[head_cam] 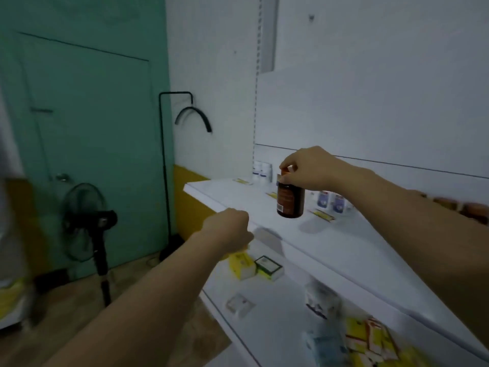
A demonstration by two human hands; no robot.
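Note:
My right hand [308, 168] pinches the orange cap of a dark brown bottle [290, 201] and holds it just above the white upper shelf [232, 197]. My left hand [230, 230] reaches under that shelf's front edge toward the lower shelf [270, 305], its fingers curled down over a yellow box [242, 264]. Whether it grips the box is hidden by the hand itself. A green and white box [268, 267] lies right beside the yellow one.
Small white bottles [262, 172] stand at the back of the upper shelf, and blue and white packs [332, 202] sit behind the brown bottle. More boxes [370, 337] lie on the lower shelf. A black standing fan [91, 223] and a thin black stand [165, 176] are by the green door.

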